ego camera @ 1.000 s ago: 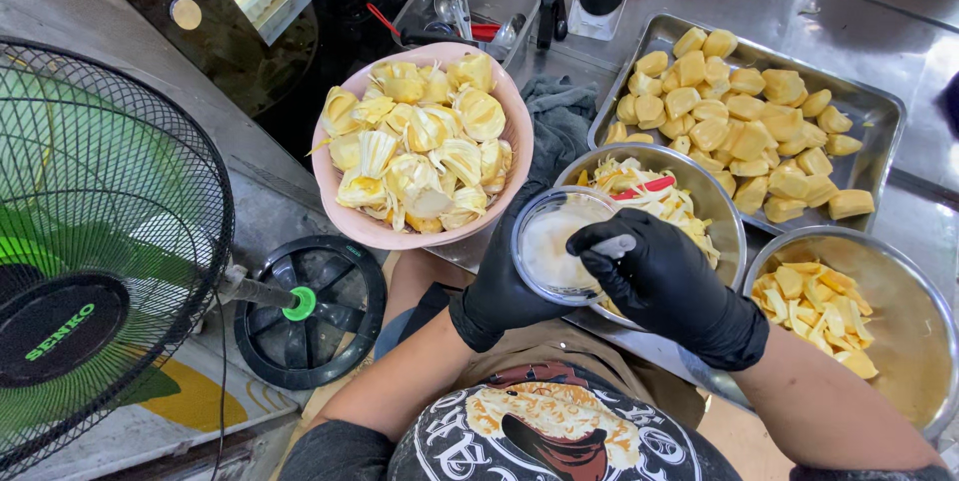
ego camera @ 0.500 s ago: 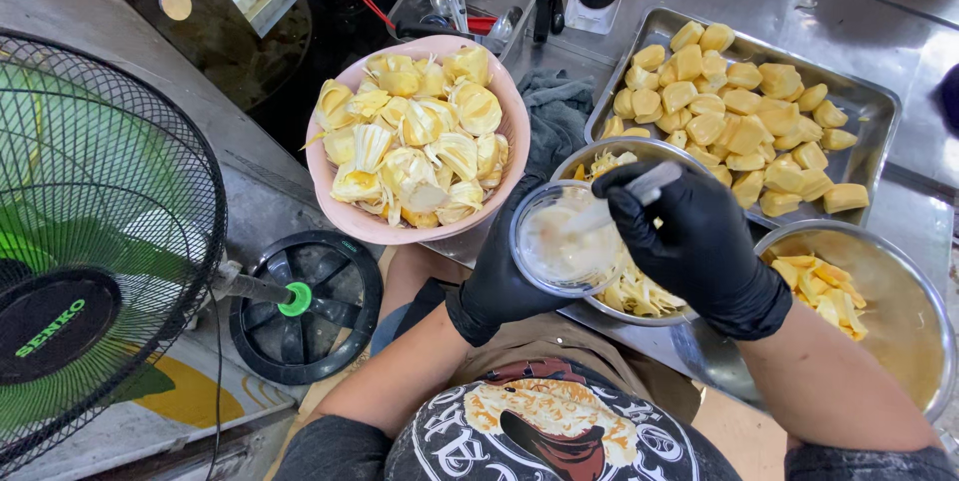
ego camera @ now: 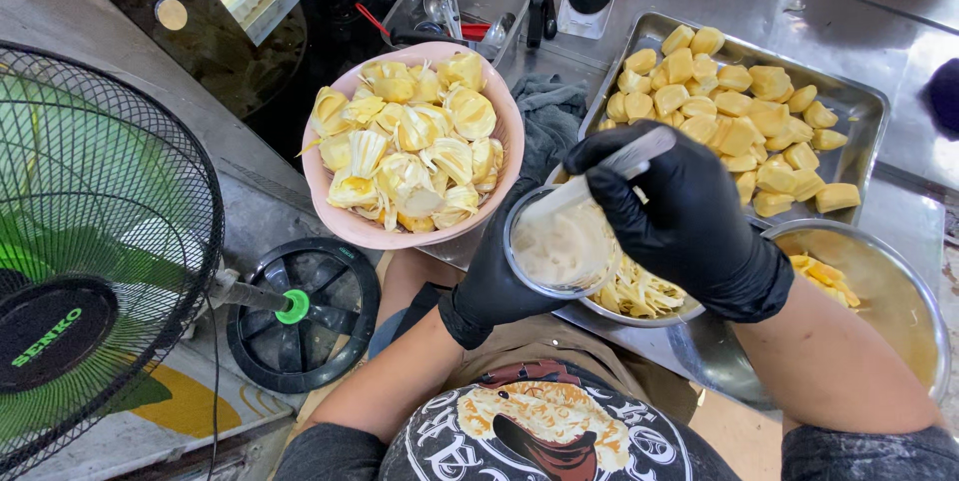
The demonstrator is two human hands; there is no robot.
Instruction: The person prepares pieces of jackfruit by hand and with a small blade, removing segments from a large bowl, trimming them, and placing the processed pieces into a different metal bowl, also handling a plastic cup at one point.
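Over the steel bowl point(ego camera: 654, 313): right hand point(ego camera: 689, 216), clamped on a clear spoon point(ego camera: 599, 176), now digging deeper into the cup point(ego camera: 561, 246); left hand point(ego camera: 499, 276) wrapping it, steadying.

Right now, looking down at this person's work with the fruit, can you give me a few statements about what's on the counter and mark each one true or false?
1. Both hands wear black gloves. True: left hand, right hand.
2. The left hand holds a clear cup with pale contents. True.
3. The right hand is empty. False: its fingers grip a clear spoon dipped into the cup.
4. The pink bowl is empty. False: it is heaped with pale yellow fruit pieces.
5. The metal tray holds yellow fruit pieces. True.
6. The fan stands to the person's right. False: it is on the left.
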